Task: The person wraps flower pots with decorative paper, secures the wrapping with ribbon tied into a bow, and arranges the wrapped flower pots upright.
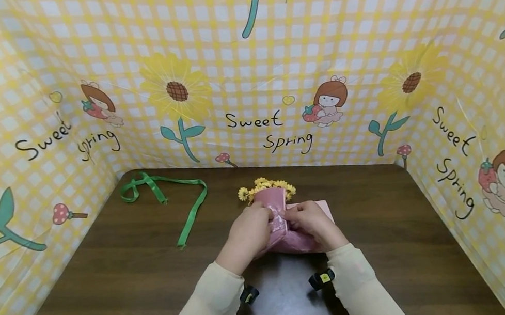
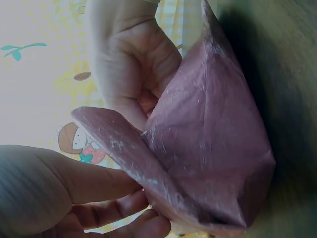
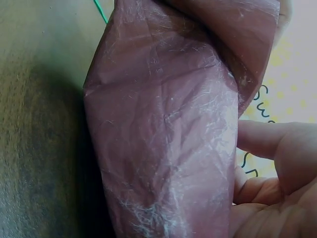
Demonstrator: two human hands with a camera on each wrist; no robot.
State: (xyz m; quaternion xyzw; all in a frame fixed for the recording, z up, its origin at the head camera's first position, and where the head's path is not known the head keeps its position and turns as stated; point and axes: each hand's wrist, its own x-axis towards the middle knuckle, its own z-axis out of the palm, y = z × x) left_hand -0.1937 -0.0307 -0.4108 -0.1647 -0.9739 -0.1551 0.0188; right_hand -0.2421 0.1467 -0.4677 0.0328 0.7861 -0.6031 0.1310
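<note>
A small bunch of yellow daisy-like flowers (image 1: 262,183) pokes out at the far end of a sheet of pink wrapping paper (image 1: 270,198). My left hand (image 1: 250,231) grips the folded-over left side of the paper. In the left wrist view its thumb (image 2: 106,183) lies along the rolled edge, with fingers behind. My right hand (image 1: 312,222) pinches the paper's edge near the middle, close beside the left fingers. In the right wrist view the crinkled paper (image 3: 163,124) fills the middle, and the right thumb (image 3: 262,139) meets its edge. The flower stems are hidden inside.
A long green ribbon (image 1: 193,214) lies loosely curled at the back left of the dark wooden table (image 1: 384,246). Yellow checked cloth (image 1: 243,75) with printed sunflowers surrounds the table on the back and both sides.
</note>
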